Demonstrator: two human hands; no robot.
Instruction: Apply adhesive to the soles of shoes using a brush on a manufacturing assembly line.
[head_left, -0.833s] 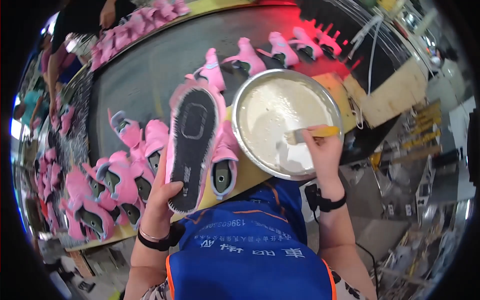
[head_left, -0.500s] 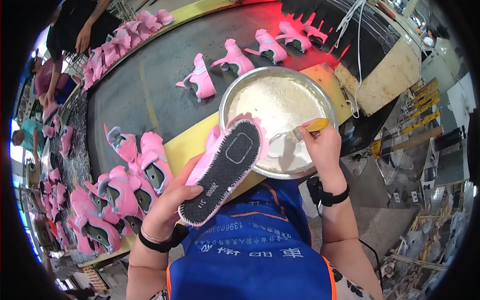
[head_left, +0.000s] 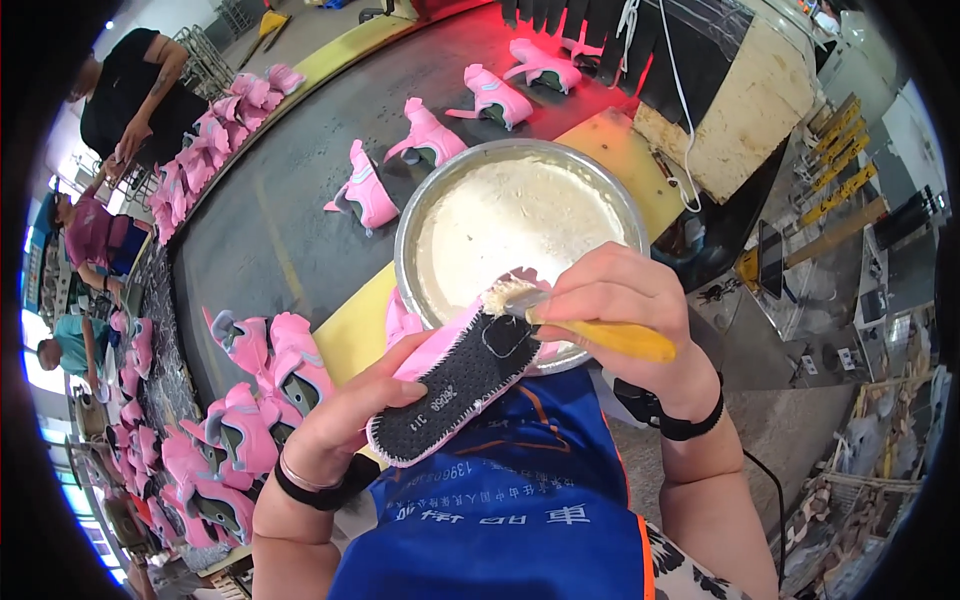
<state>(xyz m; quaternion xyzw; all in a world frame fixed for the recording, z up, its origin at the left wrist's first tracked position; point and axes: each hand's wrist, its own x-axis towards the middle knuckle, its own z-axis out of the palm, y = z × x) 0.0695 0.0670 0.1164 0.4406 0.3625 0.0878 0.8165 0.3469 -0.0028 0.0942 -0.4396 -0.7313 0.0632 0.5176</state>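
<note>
Yellow-handled brush [head_left: 603, 335] (right grip [head_left: 628, 308]) touches the black sole [head_left: 455, 380].

Loving that curtain of hanging black strips [head_left: 683, 75], with a red glow [head_left: 600, 97] spilling out by it and a stained beige board [head_left: 740, 130] alongside. Off left I can see a person in a black top [head_left: 125, 85], another in a purple shirt [head_left: 90, 243], plus a grey metal rack [head_left: 205, 58].

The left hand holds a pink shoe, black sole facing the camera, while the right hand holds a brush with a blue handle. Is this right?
Not quite: in the head view, the brush handle is yellow, not blue. The left hand holds the pink shoe, black sole facing the camera, and the right hand the brush.
</note>
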